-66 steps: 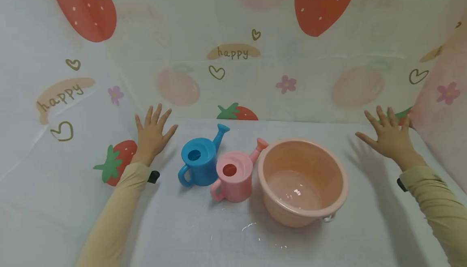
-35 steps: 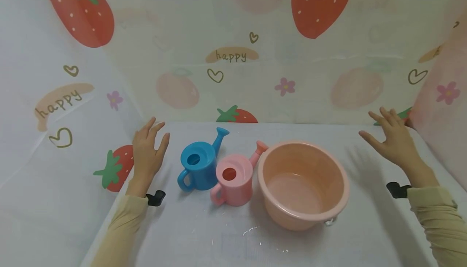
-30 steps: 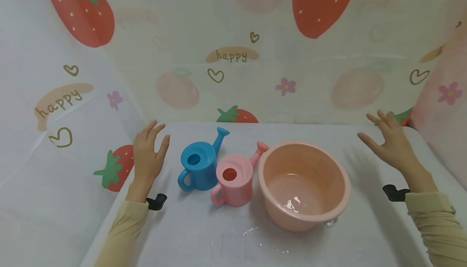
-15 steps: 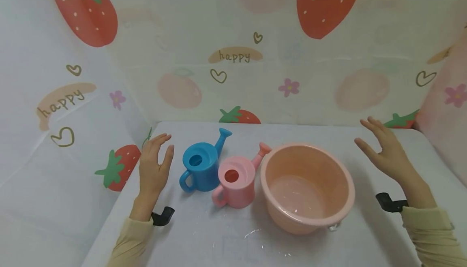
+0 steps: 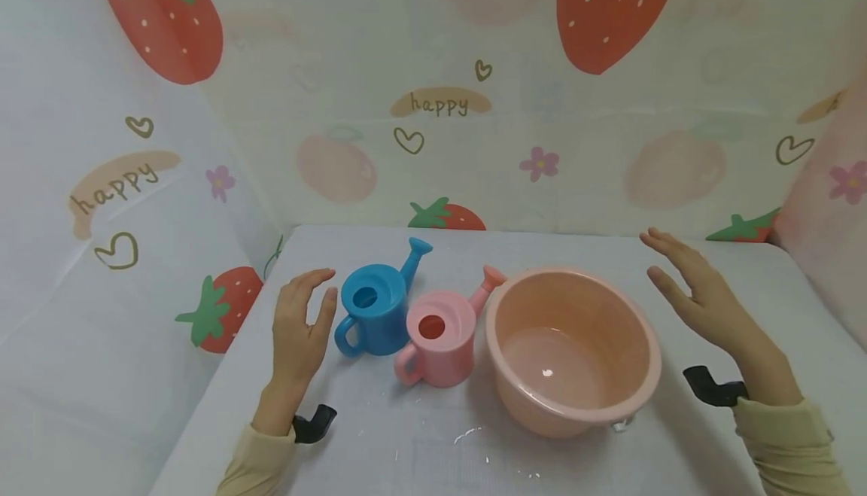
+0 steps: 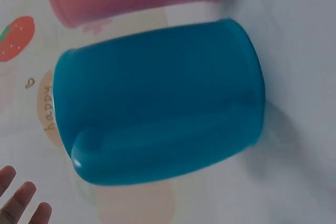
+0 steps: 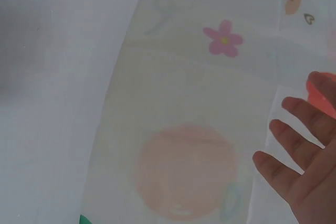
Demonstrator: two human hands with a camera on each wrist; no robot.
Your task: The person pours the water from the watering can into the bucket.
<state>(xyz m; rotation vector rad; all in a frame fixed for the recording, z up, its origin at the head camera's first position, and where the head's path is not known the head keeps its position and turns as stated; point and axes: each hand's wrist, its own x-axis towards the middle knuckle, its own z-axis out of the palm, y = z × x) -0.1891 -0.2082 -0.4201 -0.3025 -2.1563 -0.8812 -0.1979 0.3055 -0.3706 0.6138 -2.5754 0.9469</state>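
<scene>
My left hand [image 5: 300,327] hovers just left of the blue watering can [image 5: 375,311], fingers relaxed, thumb apart, holding nothing. Its fingertips [image 6: 21,199] show at the lower left corner of the left wrist view, apart from the can. A pink watering can [image 5: 443,342] stands right of the blue one, its spout close to the rim of a pale pink bucket [image 5: 653,375]. To the right of that bucket my right hand [image 5: 707,300] is in the air with extended fingers and nothing in its grasp. Several spread fingers [image 7: 299,148] appear in the right wrist view.
A white-covered table [image 5: 379,451] bears the cans and the bucket. Behind it hangs a printed backdrop [image 5: 582,127] with strawberries, and a sheet [image 5: 54,345] closes off the left side. Black mounts [image 5: 314,424] sit at both wrists.
Both hands have come down from the table's far corners and moved inward, the left toward the blue watering can, the right toward the bucket. Their spread fingers have drawn closer together. Cans and bucket stay put.
</scene>
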